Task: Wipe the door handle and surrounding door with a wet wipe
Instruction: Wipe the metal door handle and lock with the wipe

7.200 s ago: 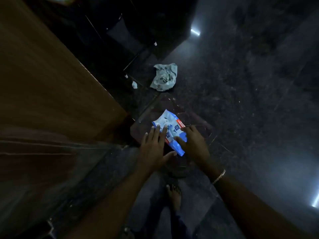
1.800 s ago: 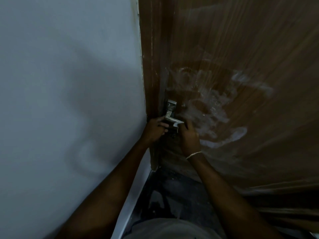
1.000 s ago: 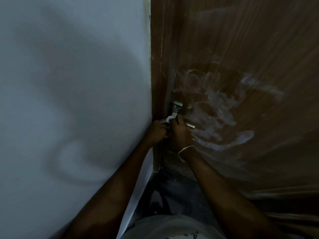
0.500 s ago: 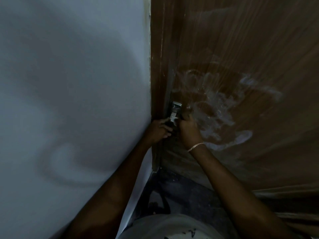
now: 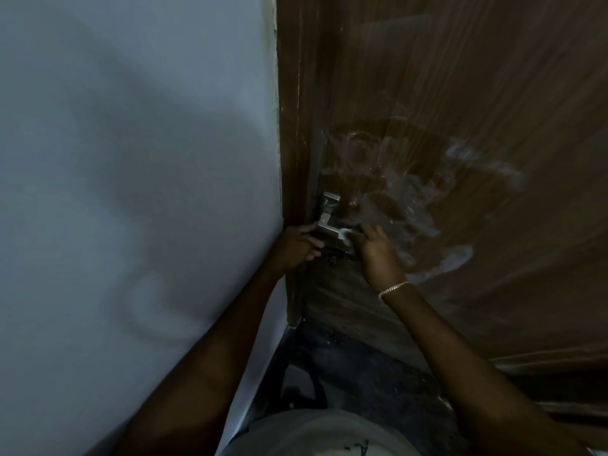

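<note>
Metal door handle (image 5: 329,222): centre of the frame, at the left edge of the brown door (image 5: 460,93), just beside the pale wall (image 5: 131,159).
Long axis: the lever runs roughly left to right across the picture, with its plate rising above it.
Handle from my hands: it lies between them, up and right of my left hand (image 5: 296,246) and up and left of my right hand (image 5: 375,248). Both hands are at it.
Right hand: my fingers are curled round a small wad of white wet wipe (image 5: 345,232) and press it on the right part of the lever.
Left hand: my fingers are curled at the lever's left end by the door edge. As far as the dim light shows, I grip the lever to steady it.
Working hand: the right, I judge, since it carries the wipe.
Coming move: probably a rub along the lever's length, then out to the white smears (image 5: 411,199) on the door, up and right of my right hand.
</note>
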